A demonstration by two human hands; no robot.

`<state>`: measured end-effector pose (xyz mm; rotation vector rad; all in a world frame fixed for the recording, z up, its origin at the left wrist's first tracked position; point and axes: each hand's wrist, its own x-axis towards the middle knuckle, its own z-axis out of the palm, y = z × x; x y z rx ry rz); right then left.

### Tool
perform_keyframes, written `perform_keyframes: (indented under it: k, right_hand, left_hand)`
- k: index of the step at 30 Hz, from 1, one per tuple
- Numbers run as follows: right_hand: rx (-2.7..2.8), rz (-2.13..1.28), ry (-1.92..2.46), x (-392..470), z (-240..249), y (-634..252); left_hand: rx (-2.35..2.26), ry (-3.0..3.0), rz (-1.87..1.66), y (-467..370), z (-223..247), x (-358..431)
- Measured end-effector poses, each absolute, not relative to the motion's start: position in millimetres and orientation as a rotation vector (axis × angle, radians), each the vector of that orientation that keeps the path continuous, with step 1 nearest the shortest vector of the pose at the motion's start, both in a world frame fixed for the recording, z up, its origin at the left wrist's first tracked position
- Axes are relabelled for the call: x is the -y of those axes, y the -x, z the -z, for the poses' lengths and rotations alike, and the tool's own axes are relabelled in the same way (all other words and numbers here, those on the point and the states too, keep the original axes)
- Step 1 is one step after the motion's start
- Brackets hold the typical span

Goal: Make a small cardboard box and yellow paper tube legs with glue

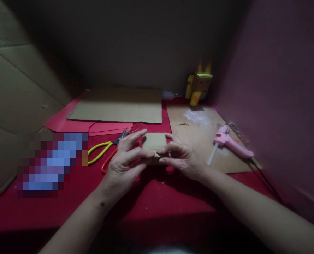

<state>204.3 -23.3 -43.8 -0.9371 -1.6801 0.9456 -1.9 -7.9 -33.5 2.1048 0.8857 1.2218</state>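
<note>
Between both hands, a small cardboard box [154, 141] is held just over the red tabletop, its flat square top facing up. My left hand [127, 158] grips its left side and near edge with thumb and fingers. On the other side, my right hand [179, 155] pinches the near right edge, with another finger behind the far corner. Fingertips of both hands nearly meet at the front edge. Behind my left hand lie scissors [100, 152] with one yellow and one red handle, blades partly apart. The box's underside is hidden.
A pink glue gun [232, 143] with a cord rests on a brown board [178, 114] at right. Behind it stands a small cardboard figure [202, 84] with yellow parts. A cardboard sheet [119, 106] overlaps red sheets [66, 118]. Tall cardboard [19, 88] stands left. One area is pixelated.
</note>
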Motion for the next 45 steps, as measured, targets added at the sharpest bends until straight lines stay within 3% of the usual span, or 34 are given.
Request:
perform_keyframes:
  k: [12, 24, 45]
  right_hand:
    - [1.633, -1.051, 0.935, 24, 42, -208]
    - [1.637, -1.026, 0.95, 24, 43, -208]
    - [1.685, -1.092, 0.909, 18, 40, -215]
  left_hand:
    - [-0.812, -2.635, -1.288, -2, 23, 12]
    - [-1.05, -2.382, -1.297, -13, 25, 17]
    - [-1.031, -2.644, -1.372, -18, 27, 23]
